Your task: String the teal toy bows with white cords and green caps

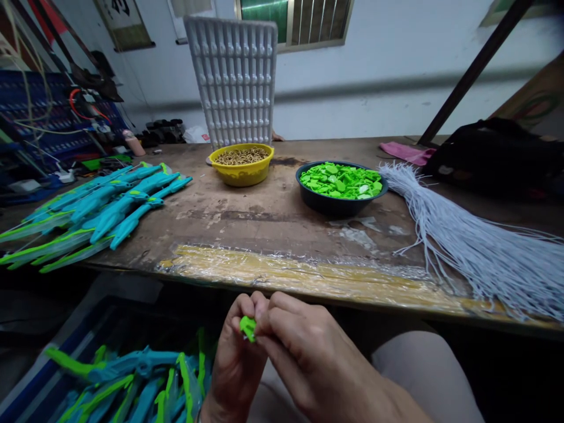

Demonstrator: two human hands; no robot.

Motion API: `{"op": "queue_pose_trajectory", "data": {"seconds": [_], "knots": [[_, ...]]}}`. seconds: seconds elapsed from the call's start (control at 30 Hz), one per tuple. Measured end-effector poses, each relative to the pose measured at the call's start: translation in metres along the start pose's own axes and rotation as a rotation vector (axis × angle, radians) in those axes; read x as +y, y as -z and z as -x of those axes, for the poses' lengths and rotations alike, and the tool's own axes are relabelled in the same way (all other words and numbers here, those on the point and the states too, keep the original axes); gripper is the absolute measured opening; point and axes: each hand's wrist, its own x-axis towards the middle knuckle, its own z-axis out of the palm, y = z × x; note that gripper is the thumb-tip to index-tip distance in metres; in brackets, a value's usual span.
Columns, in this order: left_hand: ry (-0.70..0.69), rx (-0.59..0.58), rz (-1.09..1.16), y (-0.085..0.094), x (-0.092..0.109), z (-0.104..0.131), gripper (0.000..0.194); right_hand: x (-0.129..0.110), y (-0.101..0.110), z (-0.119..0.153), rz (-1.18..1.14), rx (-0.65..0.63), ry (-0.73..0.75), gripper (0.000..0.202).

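A small green plastic piece (248,328) is pinched between my two hands, just below the front edge of the table. My left hand (240,358) is closed on its left side. From the right, my right hand (304,346) meets it with bent fingers pressed together at the piece. The fingers hide part of the piece, and whether a cord runs through it is too small to tell. Beyond them stand a dark bowl (335,205) of similar green pieces and a yellow basin (242,174) of brass-coloured rings.
Teal and green plastic toys (118,205) lie on the table's left side. More fill a blue crate (26,388) at lower left. White cords (476,241) spread across the right. A grey moulded tray (235,82) stands upright behind the basin.
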Motion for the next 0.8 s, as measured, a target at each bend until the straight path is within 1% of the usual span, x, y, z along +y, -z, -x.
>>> {"op": "queue_pose_trajectory", "data": {"seconds": [0.13, 0.27, 0.37, 0.47, 0.53, 0.6, 0.7, 0.8], "knots": [[0.015, 0.06, -0.108, 0.0, 0.007, -0.003, 0.022, 0.012, 0.002, -0.003, 0.068, -0.023, -0.002, 0.016], [0.126, 0.076, -0.159, -0.001, 0.015, -0.006, 0.021, 0.022, -0.001, -0.005, 0.169, -0.013, -0.003, 0.018], [0.21, 0.088, -0.178, -0.002, 0.018, -0.009, 0.018, 0.028, -0.006, -0.004, 0.233, 0.028, -0.009, 0.015], [0.252, 0.114, -0.19, -0.005, 0.02, -0.015, 0.017, 0.035, -0.011, -0.003, 0.226, 0.088, -0.029, 0.015], [0.265, 0.156, -0.218, -0.008, 0.02, -0.019, 0.017, 0.039, -0.013, -0.004, 0.219, 0.116, -0.012, 0.013], [0.262, 0.215, -0.248, -0.01, 0.02, -0.022, 0.023, 0.043, -0.015, -0.004, 0.245, 0.137, 0.023, 0.014], [0.258, 0.271, -0.298, -0.011, 0.018, -0.026, 0.033, 0.051, -0.018, -0.004, 0.353, 0.151, 0.073, 0.02], [0.223, 0.297, -0.381, -0.008, 0.012, -0.028, 0.035, 0.061, -0.021, -0.002, 0.488, 0.123, 0.095, 0.024]]}}
